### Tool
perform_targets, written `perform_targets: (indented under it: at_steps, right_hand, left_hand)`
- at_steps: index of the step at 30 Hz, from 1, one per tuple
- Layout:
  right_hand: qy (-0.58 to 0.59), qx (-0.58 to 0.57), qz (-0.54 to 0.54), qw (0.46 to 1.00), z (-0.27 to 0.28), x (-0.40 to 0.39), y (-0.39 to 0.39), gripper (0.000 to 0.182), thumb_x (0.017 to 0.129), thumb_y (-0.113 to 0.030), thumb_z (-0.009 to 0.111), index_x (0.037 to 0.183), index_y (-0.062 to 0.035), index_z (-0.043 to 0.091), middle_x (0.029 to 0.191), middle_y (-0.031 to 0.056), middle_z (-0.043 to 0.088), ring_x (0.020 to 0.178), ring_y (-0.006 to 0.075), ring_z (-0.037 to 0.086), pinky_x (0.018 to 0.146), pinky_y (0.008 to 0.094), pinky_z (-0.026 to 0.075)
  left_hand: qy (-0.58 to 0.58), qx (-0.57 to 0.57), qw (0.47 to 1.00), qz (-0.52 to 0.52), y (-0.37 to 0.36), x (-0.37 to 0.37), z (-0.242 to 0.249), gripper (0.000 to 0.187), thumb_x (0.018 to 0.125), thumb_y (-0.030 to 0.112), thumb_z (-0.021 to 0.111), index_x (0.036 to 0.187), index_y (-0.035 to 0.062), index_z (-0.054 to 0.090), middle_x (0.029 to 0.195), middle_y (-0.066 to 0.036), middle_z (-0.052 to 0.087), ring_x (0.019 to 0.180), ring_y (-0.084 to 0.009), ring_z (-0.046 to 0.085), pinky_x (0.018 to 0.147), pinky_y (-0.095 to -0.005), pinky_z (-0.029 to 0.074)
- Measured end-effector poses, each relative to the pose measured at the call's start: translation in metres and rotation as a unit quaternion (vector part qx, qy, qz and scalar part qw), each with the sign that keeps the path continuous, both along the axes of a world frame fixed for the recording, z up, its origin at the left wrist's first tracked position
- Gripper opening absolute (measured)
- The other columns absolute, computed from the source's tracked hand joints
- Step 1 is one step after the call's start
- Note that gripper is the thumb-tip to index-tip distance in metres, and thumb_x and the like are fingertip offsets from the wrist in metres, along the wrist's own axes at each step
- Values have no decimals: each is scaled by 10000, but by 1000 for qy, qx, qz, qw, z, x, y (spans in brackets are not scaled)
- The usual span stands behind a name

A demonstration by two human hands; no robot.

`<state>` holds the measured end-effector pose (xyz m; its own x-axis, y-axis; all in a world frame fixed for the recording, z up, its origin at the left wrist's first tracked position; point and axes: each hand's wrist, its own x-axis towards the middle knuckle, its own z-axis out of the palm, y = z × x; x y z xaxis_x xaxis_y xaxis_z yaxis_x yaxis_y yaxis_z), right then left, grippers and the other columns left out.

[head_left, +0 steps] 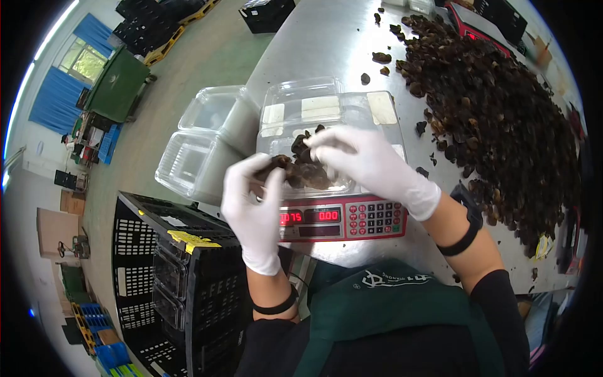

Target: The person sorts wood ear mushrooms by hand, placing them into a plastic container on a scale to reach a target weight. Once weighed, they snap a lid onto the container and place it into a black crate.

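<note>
A clear plastic container (276,120) with its lid raised stands on a red-framed electronic scale (377,220), whose red digits are lit. Dark brown, ruffled mushroom pieces that look like wood ear (308,173) lie in the near part of the container. My left hand (254,204), in a white glove, curls in from the left, and a dark piece sits between its thumb and fingers. From the right my gloved right hand (370,163) reaches over the container, its fingertips closed on a dark piece at the pile. Its fingers hide part of the contents.
A large heap of dark mushrooms (496,107) covers the right of the metal table (314,44), with loose bits along its edge. Two stacks of clear containers (195,163) stand left of the scale. Black crates (213,276) are beside me; another red scale (480,28) is at the back.
</note>
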<state>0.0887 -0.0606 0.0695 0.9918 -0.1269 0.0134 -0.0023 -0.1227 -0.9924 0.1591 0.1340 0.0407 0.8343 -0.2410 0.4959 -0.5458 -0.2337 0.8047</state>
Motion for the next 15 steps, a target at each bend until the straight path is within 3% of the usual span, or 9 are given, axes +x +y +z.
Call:
perform_targets:
  at_steps: [2, 3, 5, 7, 8, 9, 11, 13, 15]
  right_hand:
    - [52, 135, 70, 987, -2, -16, 9, 396, 1021, -268, 561, 1320, -9, 575, 928, 44, 683, 730, 80, 646, 561, 216, 516]
    - [34, 151, 81, 985, -3, -24, 15, 396, 1047, -260, 511, 1356, -15, 542, 943, 40, 680, 671, 79, 630, 509, 197, 504]
    - [84, 170, 117, 975, -16, -34, 12, 336, 1049, -214, 494, 1297, -4, 577, 972, 36, 646, 577, 65, 560, 542, 204, 462]
    - [128, 309, 50, 941, -21, -46, 10, 237, 1012, -140, 512, 1181, -6, 613, 935, 40, 622, 646, 52, 511, 546, 200, 388]
    - [115, 208, 25, 971, -30, -56, 1, 240, 1004, -122, 512, 1182, 2, 613, 899, 52, 613, 677, 67, 494, 550, 201, 375]
    - [156, 303, -5, 940, -30, -67, -13, 234, 994, -107, 511, 1170, 15, 605, 902, 60, 605, 662, 86, 479, 550, 204, 372]
    - [88, 285, -54, 953, -39, -91, -33, 231, 975, -85, 509, 1154, 34, 595, 880, 83, 600, 661, 109, 505, 525, 209, 384]
    - [45, 269, -88, 958, -49, -124, -57, 250, 997, -150, 519, 1150, 36, 589, 871, 78, 594, 639, 101, 506, 512, 208, 385]
    - [19, 264, -146, 953, -71, -160, -77, 287, 1018, -203, 510, 1177, 23, 585, 855, 63, 580, 608, 92, 497, 492, 207, 374]
  left_hand:
    - [-61, 59, 991, -102, -10, -26, 21, 260, 800, -73, 751, 1039, -6, 674, 993, -82, 678, 866, -146, 666, 776, -283, 545]
    - [-71, 32, 983, -169, -16, -32, 14, 287, 757, -46, 774, 1027, 5, 691, 1011, -124, 687, 888, -218, 688, 795, -327, 549]
    - [-125, 61, 971, -196, -22, -35, -1, 408, 725, 58, 806, 1104, 6, 666, 1048, -151, 685, 974, -343, 671, 853, -394, 539]
    - [-126, 114, 971, -167, -23, -39, 7, 499, 729, 155, 827, 1171, 28, 632, 1159, -136, 634, 1049, -330, 627, 880, -411, 517]
    - [-118, 117, 973, -163, -21, -38, 8, 479, 746, 185, 817, 1162, 37, 633, 1174, -130, 619, 1070, -323, 609, 907, -412, 497]
    - [-110, 116, 974, -163, -20, -37, 6, 460, 763, 215, 807, 1154, 46, 633, 1189, -125, 604, 1092, -317, 591, 933, -413, 478]
    - [-141, 158, 968, -136, -15, -35, 2, 419, 797, 237, 778, 1144, 49, 637, 1180, -122, 599, 1108, -311, 576, 948, -413, 460]
    - [-167, 200, 958, -120, -14, -33, -14, 383, 830, 258, 749, 1135, 52, 641, 1171, -119, 594, 1123, -306, 562, 963, -414, 442]
    - [-149, 317, 930, -108, -13, -32, -33, 322, 887, 255, 685, 1132, 50, 646, 1136, -118, 597, 1121, -302, 554, 965, -418, 428]
